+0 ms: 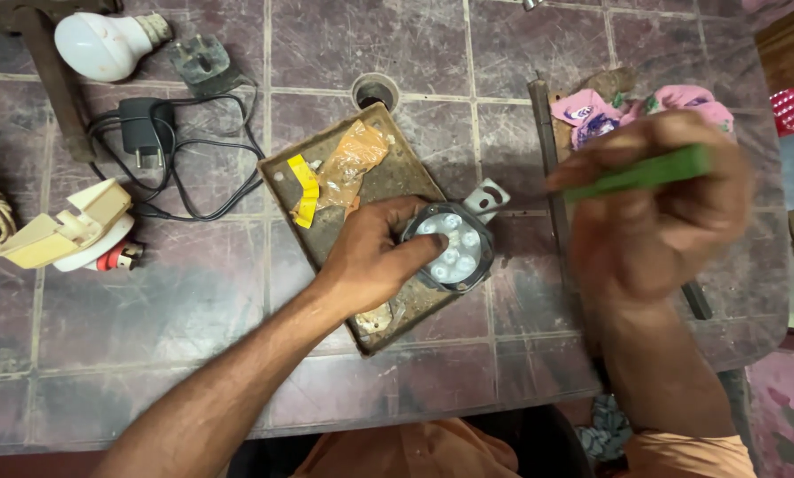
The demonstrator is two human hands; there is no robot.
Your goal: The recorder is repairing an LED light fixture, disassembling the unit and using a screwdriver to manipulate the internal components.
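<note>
Two bare hands, one low and closed, one raised and blurred

The left hand reaches forward on a long straight forearm, palm down, fingers curled shut in a grip with the thumb pressed forward. Right of the left hand, the right hand hangs higher, fisted, wrist bent, motion-blurred.

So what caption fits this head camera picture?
Left hand holds a round lamp on a tray; right hand grips a green tool.

Head view, steeply down, close.
</note>
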